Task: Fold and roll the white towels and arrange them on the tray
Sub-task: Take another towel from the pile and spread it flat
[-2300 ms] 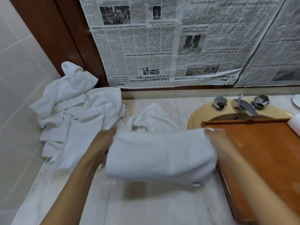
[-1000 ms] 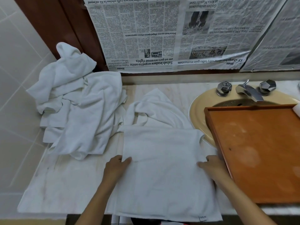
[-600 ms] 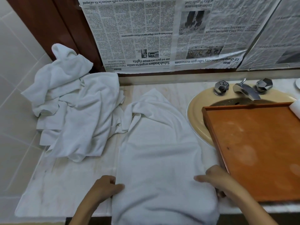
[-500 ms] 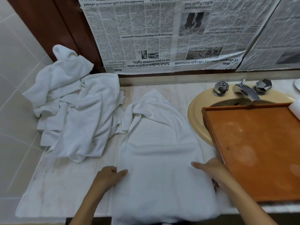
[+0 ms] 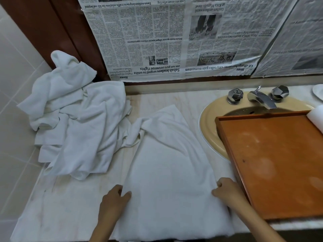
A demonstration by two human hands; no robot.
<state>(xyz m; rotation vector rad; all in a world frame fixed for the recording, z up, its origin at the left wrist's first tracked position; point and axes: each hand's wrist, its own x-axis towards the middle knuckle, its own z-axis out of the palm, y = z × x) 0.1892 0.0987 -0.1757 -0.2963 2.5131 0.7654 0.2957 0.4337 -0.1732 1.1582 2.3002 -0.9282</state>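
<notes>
Gripping opposite side edges of the white towel [image 5: 171, 172] between them, left hand [image 5: 113, 198] and right hand [image 5: 227, 189], both curled.

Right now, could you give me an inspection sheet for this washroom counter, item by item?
Surface: pale marble counter, faintly stained.
Job's things: flat towel spread before the person; crumpled towel pile at left; wooden tray partly over the sink, white roll at its far right corner, mostly cut off.
Clutter: white dish at the right edge.
Hands: left hand grips the flat towel's left edge; right hand grips its right edge.
Cables: nothing seen.
Surroundings: chrome faucet, newspaper sheets on the wall, tiles at left.
</notes>
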